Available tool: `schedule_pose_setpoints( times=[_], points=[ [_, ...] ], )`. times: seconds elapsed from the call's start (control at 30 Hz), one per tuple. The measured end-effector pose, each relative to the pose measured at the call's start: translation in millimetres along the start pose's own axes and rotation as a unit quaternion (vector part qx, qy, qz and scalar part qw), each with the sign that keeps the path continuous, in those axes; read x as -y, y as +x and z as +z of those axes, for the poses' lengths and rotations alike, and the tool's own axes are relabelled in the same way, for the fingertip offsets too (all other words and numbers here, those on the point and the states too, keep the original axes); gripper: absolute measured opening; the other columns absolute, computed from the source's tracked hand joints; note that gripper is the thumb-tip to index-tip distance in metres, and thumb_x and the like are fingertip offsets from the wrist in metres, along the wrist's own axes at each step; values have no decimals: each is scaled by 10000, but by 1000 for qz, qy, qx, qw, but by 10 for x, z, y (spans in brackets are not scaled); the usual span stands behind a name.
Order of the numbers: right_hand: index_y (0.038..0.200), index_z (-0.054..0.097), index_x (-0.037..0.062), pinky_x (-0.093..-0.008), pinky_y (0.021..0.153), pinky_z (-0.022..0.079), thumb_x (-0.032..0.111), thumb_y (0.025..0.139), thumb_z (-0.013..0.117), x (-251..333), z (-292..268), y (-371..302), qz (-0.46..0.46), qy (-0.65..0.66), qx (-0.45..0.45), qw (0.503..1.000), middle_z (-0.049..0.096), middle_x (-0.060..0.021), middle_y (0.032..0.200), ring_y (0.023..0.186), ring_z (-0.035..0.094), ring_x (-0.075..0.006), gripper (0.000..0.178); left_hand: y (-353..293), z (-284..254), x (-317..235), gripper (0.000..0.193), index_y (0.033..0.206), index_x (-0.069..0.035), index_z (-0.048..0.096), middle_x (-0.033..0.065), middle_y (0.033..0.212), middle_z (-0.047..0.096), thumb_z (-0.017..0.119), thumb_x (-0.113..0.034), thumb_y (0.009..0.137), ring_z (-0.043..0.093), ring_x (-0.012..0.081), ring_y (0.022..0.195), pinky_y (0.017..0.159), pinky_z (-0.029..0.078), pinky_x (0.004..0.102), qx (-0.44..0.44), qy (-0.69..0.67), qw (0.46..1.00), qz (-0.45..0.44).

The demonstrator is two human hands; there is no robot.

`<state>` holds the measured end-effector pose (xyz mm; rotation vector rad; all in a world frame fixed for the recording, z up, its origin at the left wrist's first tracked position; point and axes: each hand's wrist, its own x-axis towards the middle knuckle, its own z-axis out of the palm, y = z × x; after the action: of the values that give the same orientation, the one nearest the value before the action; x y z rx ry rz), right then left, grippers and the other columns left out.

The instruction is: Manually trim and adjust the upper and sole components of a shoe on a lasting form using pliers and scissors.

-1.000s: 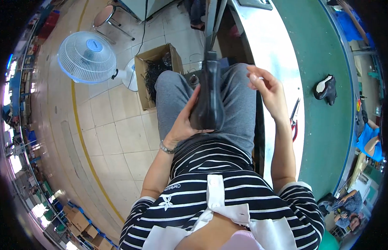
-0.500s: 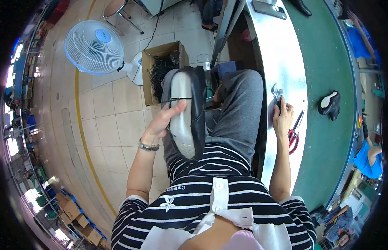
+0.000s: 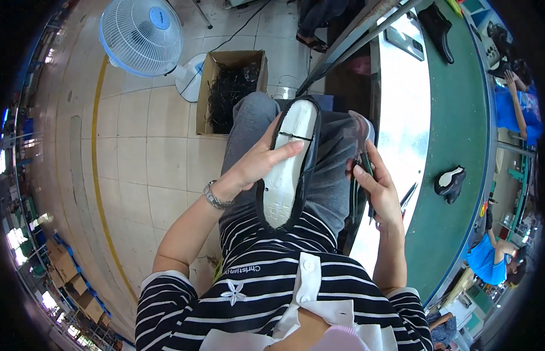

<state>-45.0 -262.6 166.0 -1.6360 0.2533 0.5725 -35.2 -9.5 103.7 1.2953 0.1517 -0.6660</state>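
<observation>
there was the left hand (image 3: 256,167), clamped round a black shoe (image 3: 288,178), white insole (image 3: 299,119) facing up, over the grey trousers (image 3: 329,167); the right hand (image 3: 380,192), to its right, was wrapped round blurred metal-headed pincers (image 3: 361,137); farther right another black shoe (image 3: 451,185) lay on the green worktop (image 3: 429,131), and away left a carton (image 3: 203,111) of black strips (image 3: 228,96) stood near the fan (image 3: 142,38)
</observation>
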Motion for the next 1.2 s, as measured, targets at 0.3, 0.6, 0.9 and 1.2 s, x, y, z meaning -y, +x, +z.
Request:
schedule_pose_setpoints(
  times=[0.3, 0.6, 0.9, 1.2],
  points=[
    [1516, 211, 64, -387, 920, 502, 133, 996, 481, 313, 270, 100, 79, 50, 142, 985, 649, -169, 1128, 1044, 645, -249, 590, 173, -157, 55, 828, 1507, 18, 163, 247, 1473, 367, 588, -398, 930, 330, 305, 1398, 1133, 259, 353, -24, 194, 979, 59],
    [1487, 264, 55, -372, 924, 518, 136, 1014, 450, 579, 293, 495, 155, 10, 157, 975, 648, -171, 1122, 1013, 653, -228, 515, 512, 8, -99, 446, 1342, -17, 517, 201, 1146, 654, 557, -220, 948, 638, 234, 1015, 873, 466, 311, -177, 198, 950, 162],
    [1475, 240, 52, -282, 676, 518, 122, 1006, 480, 613, 405, 494, 113, -145, 168, 968, 544, -33, 817, 717, 586, -133, 532, 551, 68, -96, 348, 1196, 0, 626, 224, 1067, 675, 587, -173, 897, 674, 279, 939, 814, 505, 326, -224, 150, 948, 171],
    [1444, 208, 4, -362, 587, 528, 102, 998, 464, 257, 461, 354, -37, -317, 102, 942, 648, -163, 779, 669, 670, -253, 524, 527, 59, -64, 307, 1168, -18, 654, 158, 1052, 700, 620, -48, 864, 676, 209, 944, 803, 502, 301, -245, 186, 918, 250]
  ],
)
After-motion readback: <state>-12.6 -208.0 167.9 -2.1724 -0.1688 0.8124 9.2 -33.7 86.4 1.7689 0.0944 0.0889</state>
